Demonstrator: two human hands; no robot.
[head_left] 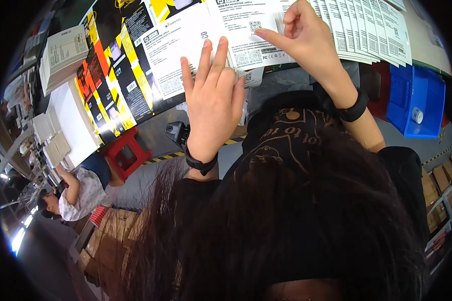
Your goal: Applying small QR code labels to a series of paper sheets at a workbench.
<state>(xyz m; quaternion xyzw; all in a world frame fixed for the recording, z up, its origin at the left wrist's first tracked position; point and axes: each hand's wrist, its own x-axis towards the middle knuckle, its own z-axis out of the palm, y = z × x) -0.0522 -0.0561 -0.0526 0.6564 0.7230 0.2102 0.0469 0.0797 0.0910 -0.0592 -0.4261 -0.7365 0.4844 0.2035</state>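
Note:
My left hand [213,98] lies flat with fingers spread, its fingertips pressing on a white printed sheet [168,52] near the join with a second white sheet [241,42]. Over that second sheet hovers my right hand [311,42], thumb stretched out and the other fingers curled. A gap shows between thumb and fingers, and I make out nothing held there. Beneath the sheets lie black and yellow printed cardboard pieces [135,90]. To the right of my right hand, several overlapping white printed sheets [369,32] fan out along the table.
A stack of white printed papers [65,47] stands at the far left. Below the table's right end is a blue bin [412,100] with a small white roll [417,115] inside. A red stool [127,154] stands at left, near another person [83,193]. Cardboard boxes [113,231] are lower left.

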